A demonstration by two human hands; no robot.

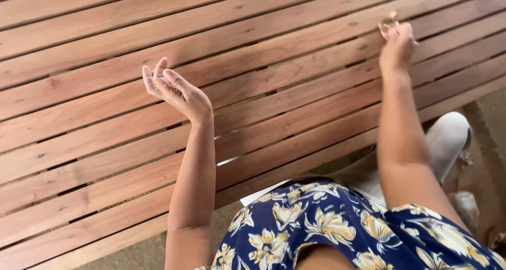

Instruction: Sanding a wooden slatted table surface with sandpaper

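My left hand (171,87) is raised above a slatted wooden platform (95,143), palm turned up, fingers curled and apart, holding nothing. Further right, my right hand (396,43) reaches over the slats and pinches a small brownish scrap (389,20) at its fingertips. What the scrap is cannot be made out. Both forearms stretch out from my lap, which is covered by dark blue cloth with yellow flowers (337,228).
The platform's reddish planks run across the whole view with narrow gaps between them. Its front edge passes just ahead of my knees. A whitish rounded object (448,138) lies on the dirt ground at the right, with small debris (466,204) near it.
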